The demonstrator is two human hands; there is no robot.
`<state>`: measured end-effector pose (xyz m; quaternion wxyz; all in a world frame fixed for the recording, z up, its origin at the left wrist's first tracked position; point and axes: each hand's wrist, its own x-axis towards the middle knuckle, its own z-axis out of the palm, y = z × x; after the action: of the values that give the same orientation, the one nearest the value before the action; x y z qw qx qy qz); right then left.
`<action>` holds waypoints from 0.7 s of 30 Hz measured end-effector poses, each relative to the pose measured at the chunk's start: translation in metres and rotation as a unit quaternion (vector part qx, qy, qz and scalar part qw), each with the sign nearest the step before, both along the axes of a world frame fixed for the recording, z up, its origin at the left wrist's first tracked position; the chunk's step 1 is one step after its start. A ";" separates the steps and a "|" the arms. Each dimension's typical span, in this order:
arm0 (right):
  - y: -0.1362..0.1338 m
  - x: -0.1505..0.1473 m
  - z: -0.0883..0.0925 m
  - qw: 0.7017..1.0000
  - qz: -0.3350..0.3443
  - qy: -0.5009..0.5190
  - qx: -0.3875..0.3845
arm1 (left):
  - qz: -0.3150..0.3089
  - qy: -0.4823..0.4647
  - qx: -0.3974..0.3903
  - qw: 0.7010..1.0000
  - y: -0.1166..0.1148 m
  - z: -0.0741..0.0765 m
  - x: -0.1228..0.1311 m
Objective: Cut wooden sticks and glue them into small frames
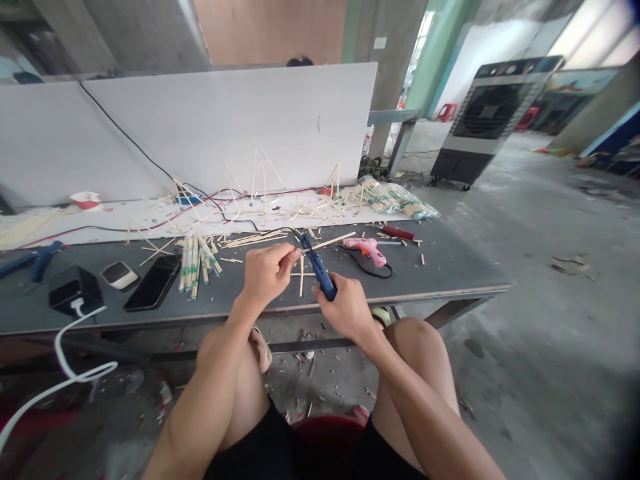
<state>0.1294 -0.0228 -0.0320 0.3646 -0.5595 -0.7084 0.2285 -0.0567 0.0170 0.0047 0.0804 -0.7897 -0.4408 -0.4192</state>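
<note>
Stick (337,241) and blue tool (321,270) over the surface (460,267)
Left hand (267,272) pinches the stick's end; right hand (347,303) curls round the tool, glue gun (373,251) nearby

You can read no lettering, brand or number anywhere, since the green markings on the clear plastic-wrapped bundles of pale wooden sticks (190,263) to your left, and on the clear plastic packs (419,205) farther back, are too small and blurred.
</note>
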 end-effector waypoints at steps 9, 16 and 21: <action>-0.001 -0.005 -0.003 1.000 0.000 0.006 0.004 | 0.006 -0.032 -0.075 0.997 -0.002 0.001 0.002; 0.000 -0.006 -0.002 1.000 -0.014 -0.012 0.008 | 0.005 -0.057 -0.124 0.991 -0.004 0.002 -0.001; -0.001 -0.007 0.002 0.999 -0.024 -0.015 -0.015 | 0.036 0.017 0.027 0.999 -0.005 -0.002 0.002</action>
<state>0.1224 -0.0239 -0.0304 0.3514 -0.5851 -0.6963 0.2219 -0.0543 0.0124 0.0025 0.1241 -0.7781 -0.4558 -0.4141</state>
